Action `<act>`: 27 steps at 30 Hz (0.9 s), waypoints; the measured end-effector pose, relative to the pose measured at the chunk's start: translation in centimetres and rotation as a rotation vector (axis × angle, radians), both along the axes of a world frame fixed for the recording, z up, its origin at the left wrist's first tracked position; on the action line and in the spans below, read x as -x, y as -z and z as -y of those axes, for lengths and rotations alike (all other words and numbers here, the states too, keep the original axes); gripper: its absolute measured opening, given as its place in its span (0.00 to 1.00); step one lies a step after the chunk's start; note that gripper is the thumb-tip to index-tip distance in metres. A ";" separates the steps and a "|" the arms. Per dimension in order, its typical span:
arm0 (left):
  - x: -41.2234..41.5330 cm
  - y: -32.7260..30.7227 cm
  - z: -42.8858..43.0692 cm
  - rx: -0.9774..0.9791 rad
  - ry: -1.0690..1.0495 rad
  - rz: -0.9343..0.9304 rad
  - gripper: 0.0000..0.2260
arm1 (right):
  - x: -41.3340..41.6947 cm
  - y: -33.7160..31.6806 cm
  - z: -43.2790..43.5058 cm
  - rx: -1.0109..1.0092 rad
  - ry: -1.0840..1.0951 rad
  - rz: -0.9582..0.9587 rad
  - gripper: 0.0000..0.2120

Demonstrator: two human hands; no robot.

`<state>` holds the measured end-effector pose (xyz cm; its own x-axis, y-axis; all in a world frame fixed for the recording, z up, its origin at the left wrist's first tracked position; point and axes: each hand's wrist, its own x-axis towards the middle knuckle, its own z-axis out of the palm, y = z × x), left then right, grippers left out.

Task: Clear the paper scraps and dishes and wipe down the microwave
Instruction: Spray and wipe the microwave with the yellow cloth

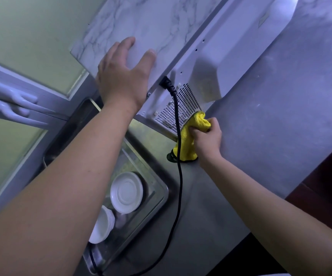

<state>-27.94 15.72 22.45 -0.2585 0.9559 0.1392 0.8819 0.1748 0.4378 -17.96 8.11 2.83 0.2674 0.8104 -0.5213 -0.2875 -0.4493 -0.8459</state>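
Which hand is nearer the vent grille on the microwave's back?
Right. The right hand holds the yellow cloth against the vent grille; the left hand rests flat on the microwave top.

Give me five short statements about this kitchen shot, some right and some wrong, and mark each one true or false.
1. The right hand grips a yellow cloth against the vented back panel of the microwave. True.
2. The left hand holds a plate. False: it rests flat on the microwave's marbled top.
3. White dishes lie in the sink. True.
4. The power cord is white. False: it is black.
5. The cord hangs in front of the cloth. True.
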 end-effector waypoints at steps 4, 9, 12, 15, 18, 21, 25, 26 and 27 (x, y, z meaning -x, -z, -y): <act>-0.1 0.0 -0.1 0.003 0.001 0.005 0.25 | -0.8 0.6 -0.1 0.051 -0.035 0.001 0.12; 0.1 0.1 -0.1 -0.004 -0.007 0.005 0.26 | -2.0 -2.6 2.6 -0.329 -0.013 0.082 0.17; 0.1 0.2 -0.1 -0.014 0.000 0.005 0.27 | -2.2 -6.1 2.5 -0.501 -0.040 0.004 0.19; 0.2 0.1 -0.2 -0.023 0.001 0.000 0.27 | -1.9 -8.2 1.6 -0.532 -0.123 -0.119 0.19; 0.2 0.2 -0.2 -0.027 0.004 -0.010 0.27 | -1.9 -8.4 1.6 -0.549 -0.186 -0.069 0.20; 0.2 0.2 -0.2 -0.024 0.010 -0.014 0.27 | -1.6 -7.9 1.8 -0.602 -0.226 0.043 0.19; 0.1 0.1 -0.1 -0.025 0.012 -0.017 0.27 | -1.5 -6.7 1.7 -0.755 -0.318 0.223 0.19; 0.0 0.2 -0.1 -0.019 0.012 -0.015 0.26 | -1.6 -6.3 1.6 -0.795 -0.329 0.253 0.18; 0.0 0.2 0.0 -0.016 0.010 -0.016 0.26 | -1.7 -5.8 1.4 -0.830 -0.333 0.278 0.18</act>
<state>-27.96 15.76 22.28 -0.2469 0.9560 0.1583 0.8903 0.1593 0.4266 -16.26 6.67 8.68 -0.0171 0.9517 0.3064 0.0083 0.3066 -0.9518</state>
